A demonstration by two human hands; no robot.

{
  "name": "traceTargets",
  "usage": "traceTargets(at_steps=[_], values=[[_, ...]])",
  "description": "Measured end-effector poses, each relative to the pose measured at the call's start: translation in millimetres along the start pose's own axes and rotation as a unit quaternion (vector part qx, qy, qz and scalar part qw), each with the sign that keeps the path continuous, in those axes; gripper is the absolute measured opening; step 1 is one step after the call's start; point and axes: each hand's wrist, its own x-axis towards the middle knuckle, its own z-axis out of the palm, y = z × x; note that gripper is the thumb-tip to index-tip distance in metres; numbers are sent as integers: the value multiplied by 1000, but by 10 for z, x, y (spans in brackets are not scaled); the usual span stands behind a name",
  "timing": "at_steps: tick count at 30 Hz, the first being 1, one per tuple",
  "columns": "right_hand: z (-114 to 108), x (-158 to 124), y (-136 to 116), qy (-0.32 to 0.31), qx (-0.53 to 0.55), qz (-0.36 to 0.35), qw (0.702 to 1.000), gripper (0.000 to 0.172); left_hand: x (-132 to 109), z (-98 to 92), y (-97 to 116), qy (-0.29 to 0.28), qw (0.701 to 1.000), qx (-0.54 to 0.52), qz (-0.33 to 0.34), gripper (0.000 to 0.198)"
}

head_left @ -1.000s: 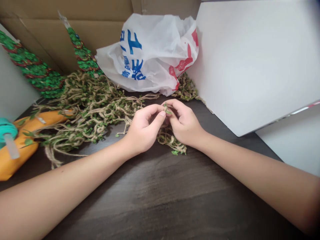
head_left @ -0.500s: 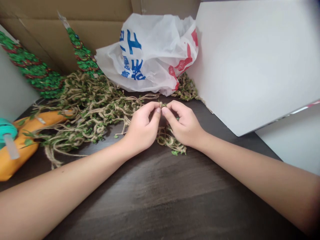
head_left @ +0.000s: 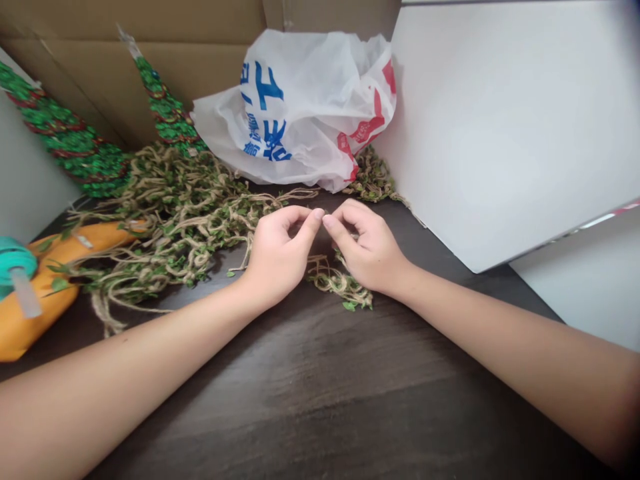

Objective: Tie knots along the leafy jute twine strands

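My left hand (head_left: 277, 257) and my right hand (head_left: 367, 250) meet over the dark table (head_left: 320, 393), fingertips almost touching. Both are closed in a pinch on a strand of jute twine with small green leaves. A short coil of this leafy twine (head_left: 340, 285) lies under and between the hands. A large tangled heap of the same leafy twine (head_left: 175, 220) spreads to the left, and one strand runs from it toward my left hand.
A crumpled white plastic bag (head_left: 300, 107) with blue and red print sits behind the hands. A white board (head_left: 500, 120) leans at the right. Green sequined cones (head_left: 65, 140) and an orange object (head_left: 55, 280) lie at the left. Cardboard walls stand behind.
Both hands shifted slightly; the fingertips drew together into a tighter pinch and the small green leaf seen between them earlier is now hidden.
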Motion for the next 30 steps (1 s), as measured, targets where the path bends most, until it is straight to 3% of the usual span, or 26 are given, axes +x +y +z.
traceTargets(at_steps=[4,10,18,24,30], values=[[1,16,4,33,2,-21,999,27,-17,4,22,16,999,-39,11,23],[8,20,24,31,12,23,999,29,-20,5,13,33,998,-47,10,23],[-9,25,9,7,61,-36,997,30,-10,16,14,-74,997,-9,-19,33],[-27,17,-2,-32,139,-20,990,31,-13,16,26,-75,997,-2,-21,31],[-12,-20,9,61,125,51,989,34,1,22,32,-49,999,15,-14,33]])
